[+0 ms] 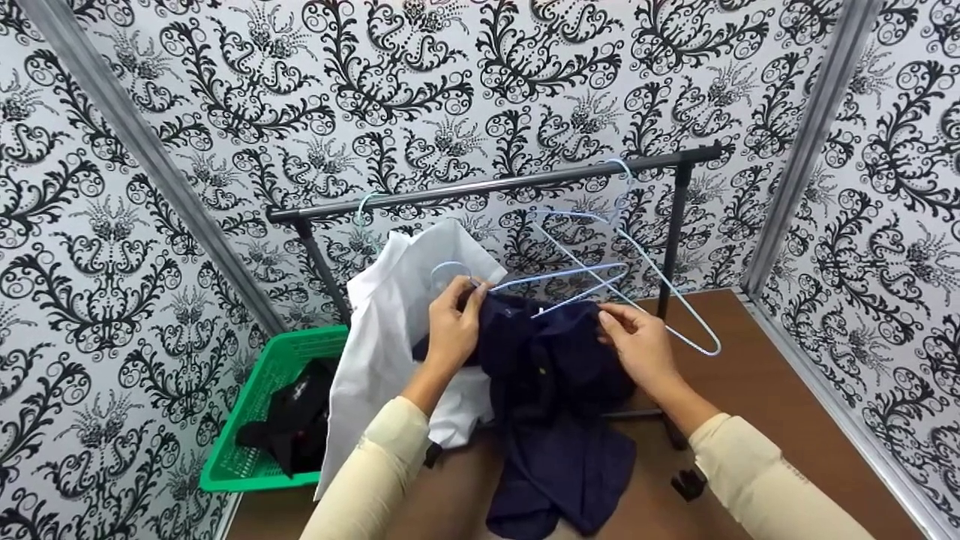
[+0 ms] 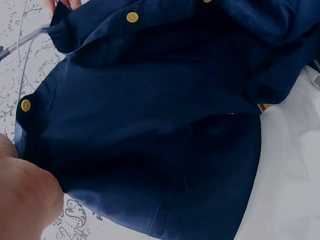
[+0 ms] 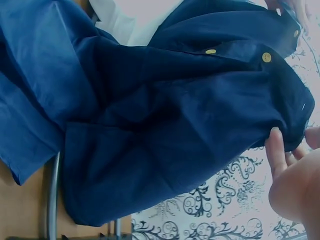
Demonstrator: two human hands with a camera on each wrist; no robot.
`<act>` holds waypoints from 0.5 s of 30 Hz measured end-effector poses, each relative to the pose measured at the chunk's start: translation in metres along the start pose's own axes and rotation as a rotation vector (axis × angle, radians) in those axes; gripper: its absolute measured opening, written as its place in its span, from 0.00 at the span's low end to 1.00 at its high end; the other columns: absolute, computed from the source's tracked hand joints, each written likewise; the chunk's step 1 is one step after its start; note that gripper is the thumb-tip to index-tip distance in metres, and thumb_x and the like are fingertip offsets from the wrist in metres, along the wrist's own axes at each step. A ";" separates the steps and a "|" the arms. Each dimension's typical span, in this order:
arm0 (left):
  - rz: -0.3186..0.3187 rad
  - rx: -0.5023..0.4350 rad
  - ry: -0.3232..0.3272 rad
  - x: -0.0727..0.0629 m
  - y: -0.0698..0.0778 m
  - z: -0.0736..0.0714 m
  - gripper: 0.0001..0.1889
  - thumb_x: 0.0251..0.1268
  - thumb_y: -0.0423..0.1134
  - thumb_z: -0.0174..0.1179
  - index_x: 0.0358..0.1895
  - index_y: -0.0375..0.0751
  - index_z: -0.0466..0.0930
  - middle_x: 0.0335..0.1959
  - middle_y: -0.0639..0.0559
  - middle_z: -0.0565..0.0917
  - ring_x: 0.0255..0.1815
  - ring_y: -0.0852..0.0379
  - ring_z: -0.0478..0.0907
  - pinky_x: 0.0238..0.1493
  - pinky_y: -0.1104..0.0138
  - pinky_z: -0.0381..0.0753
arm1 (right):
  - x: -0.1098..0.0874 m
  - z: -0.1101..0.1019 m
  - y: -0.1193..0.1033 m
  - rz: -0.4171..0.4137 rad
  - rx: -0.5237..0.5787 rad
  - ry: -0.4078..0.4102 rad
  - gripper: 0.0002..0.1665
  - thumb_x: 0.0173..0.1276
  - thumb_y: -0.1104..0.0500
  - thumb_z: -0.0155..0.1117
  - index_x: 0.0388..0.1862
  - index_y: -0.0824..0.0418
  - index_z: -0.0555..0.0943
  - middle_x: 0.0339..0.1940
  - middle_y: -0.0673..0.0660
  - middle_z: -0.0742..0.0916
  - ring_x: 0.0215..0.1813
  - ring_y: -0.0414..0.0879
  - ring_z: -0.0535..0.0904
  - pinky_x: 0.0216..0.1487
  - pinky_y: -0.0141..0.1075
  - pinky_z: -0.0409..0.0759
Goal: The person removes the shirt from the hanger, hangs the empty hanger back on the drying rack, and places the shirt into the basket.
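Observation:
A navy blue buttoned shirt (image 1: 555, 360) with yellow buttons (image 2: 132, 17) hangs between the two hands. My left hand (image 1: 452, 322) pinches the shirt's upper edge together with the neck of a light blue wire hanger (image 1: 559, 274). That hanger lies sideways, its hook left of the left hand and part of its frame showing above the shirt. With thumb and fingers, my right hand (image 1: 641, 345) pinches the opposite upper edge of the shirt, also seen beside the cloth (image 3: 200, 125) in the right wrist view. Where the hanger goes inside the shirt is hidden.
A dark metal rack (image 1: 487, 186) stands on the brown table (image 1: 750, 420). From it hang a white shirt (image 1: 375, 330) on a hanger at left and a bare blue hanger (image 1: 664, 281) at right. A green basket (image 1: 225, 450) with black cloth (image 1: 300, 420) stands left.

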State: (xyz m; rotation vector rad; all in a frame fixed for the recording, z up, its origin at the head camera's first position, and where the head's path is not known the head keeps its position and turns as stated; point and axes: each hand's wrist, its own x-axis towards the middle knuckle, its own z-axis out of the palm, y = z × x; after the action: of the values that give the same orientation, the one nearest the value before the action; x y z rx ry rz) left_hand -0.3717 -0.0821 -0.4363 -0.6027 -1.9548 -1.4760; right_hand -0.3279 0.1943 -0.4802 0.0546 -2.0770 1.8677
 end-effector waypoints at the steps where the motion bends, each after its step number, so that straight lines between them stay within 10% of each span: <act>1: 0.000 0.002 0.000 0.000 0.000 0.000 0.05 0.76 0.34 0.65 0.41 0.37 0.87 0.38 0.41 0.92 0.42 0.52 0.88 0.51 0.68 0.84 | 0.000 -0.001 -0.001 -0.017 -0.054 0.004 0.16 0.80 0.64 0.63 0.60 0.72 0.86 0.54 0.69 0.91 0.38 0.28 0.87 0.44 0.24 0.87; 7: -0.012 0.010 -0.029 0.000 0.001 -0.002 0.04 0.75 0.34 0.66 0.40 0.37 0.87 0.37 0.44 0.92 0.40 0.54 0.86 0.49 0.68 0.84 | 0.003 -0.010 -0.004 -0.116 -0.335 0.067 0.15 0.80 0.57 0.65 0.58 0.62 0.89 0.50 0.63 0.94 0.41 0.25 0.81 0.45 0.18 0.76; 15: 0.002 0.034 -0.075 -0.002 0.002 -0.005 0.05 0.74 0.34 0.66 0.37 0.37 0.87 0.29 0.44 0.89 0.30 0.61 0.77 0.38 0.73 0.75 | -0.003 -0.001 -0.004 -0.331 -0.392 0.067 0.09 0.75 0.57 0.71 0.48 0.58 0.93 0.44 0.55 0.95 0.41 0.35 0.87 0.45 0.16 0.75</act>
State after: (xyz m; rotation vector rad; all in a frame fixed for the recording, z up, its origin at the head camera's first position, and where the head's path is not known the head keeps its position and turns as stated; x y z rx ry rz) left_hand -0.3678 -0.0869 -0.4358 -0.6539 -2.0316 -1.4350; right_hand -0.3237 0.1943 -0.4775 0.2201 -2.1907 1.2376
